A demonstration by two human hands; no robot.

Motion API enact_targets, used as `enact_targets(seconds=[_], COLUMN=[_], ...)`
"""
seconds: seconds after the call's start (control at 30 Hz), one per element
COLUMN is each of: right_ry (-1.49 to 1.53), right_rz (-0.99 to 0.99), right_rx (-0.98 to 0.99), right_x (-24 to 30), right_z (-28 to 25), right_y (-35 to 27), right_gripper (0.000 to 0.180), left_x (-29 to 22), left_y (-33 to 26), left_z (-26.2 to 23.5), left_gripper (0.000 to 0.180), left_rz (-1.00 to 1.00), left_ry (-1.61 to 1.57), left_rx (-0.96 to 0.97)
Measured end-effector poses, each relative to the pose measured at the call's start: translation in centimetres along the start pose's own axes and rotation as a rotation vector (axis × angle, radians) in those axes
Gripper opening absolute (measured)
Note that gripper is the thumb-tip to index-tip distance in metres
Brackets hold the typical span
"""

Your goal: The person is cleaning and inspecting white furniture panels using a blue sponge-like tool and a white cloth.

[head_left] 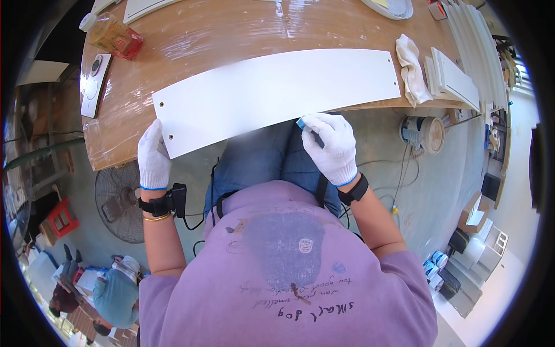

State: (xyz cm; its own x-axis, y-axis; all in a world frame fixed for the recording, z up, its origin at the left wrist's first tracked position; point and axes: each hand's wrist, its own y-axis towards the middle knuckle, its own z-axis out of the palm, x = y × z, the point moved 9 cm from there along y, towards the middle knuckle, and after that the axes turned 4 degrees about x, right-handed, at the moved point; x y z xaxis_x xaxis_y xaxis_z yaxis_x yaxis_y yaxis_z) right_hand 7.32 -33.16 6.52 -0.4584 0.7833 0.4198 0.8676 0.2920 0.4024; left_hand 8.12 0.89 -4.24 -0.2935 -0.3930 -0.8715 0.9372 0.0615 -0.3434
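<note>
A long white panel [272, 87] lies across the near edge of the table, with small holes at both ends. Its near long side juts out over my lap. My left hand [154, 151], in a white knit glove, grips the panel's near left corner; its thumb is largely hidden. In my gloved right hand [330, 144], a small blue piece [300, 123] is pinched between the fingertips, right by the panel's near edge. Too little of that piece shows to tell its kind.
On the brown film-covered table [191, 37] are a bottle of red drink [113, 36], a phone [95, 85], a crumpled white cloth [409, 69] and stacked white boards [454, 78]. A fan [120, 202] and a bucket [424, 134] stand below. People [115, 295] sit behind on the left.
</note>
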Motion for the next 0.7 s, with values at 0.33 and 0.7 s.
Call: enact_targets(seconds=[0.33,0.7], right_ry=[0.159,0.028], right_rz=[-0.079,0.160], right_rx=[0.076,-0.156], right_x=[4.0,-4.5], right_z=[3.0,-3.3], right_y=[2.0,-0.7], right_gripper=[0.026,0.026], left_x=[0.0,0.1], left_y=[0.4,0.3], left_z=[0.4,-0.2], left_gripper=[0.029,0.026], left_rz=[-0.004,-0.053], left_ry=[0.081,0.119], left_rx=[-0.022,-0.023])
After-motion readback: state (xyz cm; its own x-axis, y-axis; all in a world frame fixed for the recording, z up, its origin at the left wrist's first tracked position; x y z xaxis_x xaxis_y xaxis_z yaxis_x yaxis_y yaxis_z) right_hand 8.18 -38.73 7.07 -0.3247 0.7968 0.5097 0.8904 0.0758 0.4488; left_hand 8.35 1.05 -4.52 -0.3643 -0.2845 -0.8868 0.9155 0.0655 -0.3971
